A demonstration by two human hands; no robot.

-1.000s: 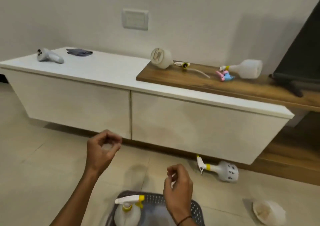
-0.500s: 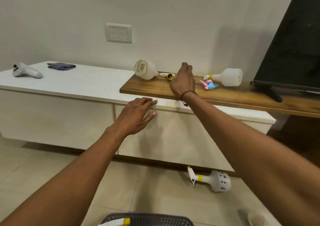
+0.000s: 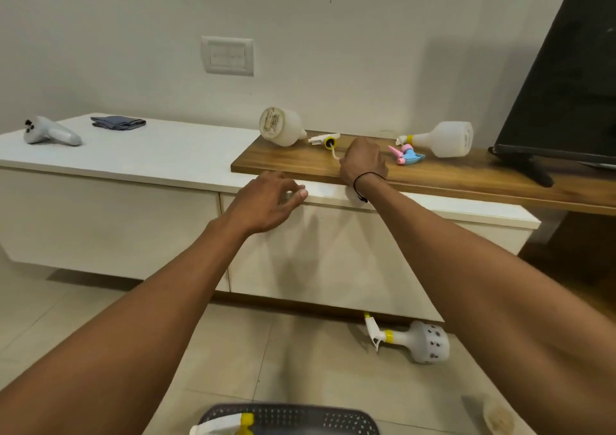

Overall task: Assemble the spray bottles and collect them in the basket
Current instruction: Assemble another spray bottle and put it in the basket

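Note:
A capless white bottle [image 3: 283, 129] lies on its side on the wooden shelf [image 3: 466, 176]. Next to it lies a white and yellow spray head [image 3: 325, 139], its thin tube running into my right hand [image 3: 363, 161], which is closed around the tube's end. Further right lie a pink and blue spray head [image 3: 406, 154] and a second white bottle [image 3: 445, 139]. My left hand [image 3: 266, 201] hovers at the cabinet's front edge, fingers loosely apart and holding nothing. An assembled bottle [image 3: 413, 341] lies on the floor. The dark basket [image 3: 300, 416] at the bottom edge holds another assembled bottle [image 3: 230, 426].
A black TV [image 3: 566, 84] stands on the shelf's right end. On the white cabinet top [image 3: 150, 154] lie a grey controller [image 3: 50, 133] and a folded cloth [image 3: 118, 123]. A wall switch [image 3: 227, 55] is above. A pale round object [image 3: 496, 414] lies on the floor.
Both arms rose from above the basket to the cabinet. My right hand reached the spray head, then drew back a little and closed on its tube. My left hand shifted right along the cabinet edge.

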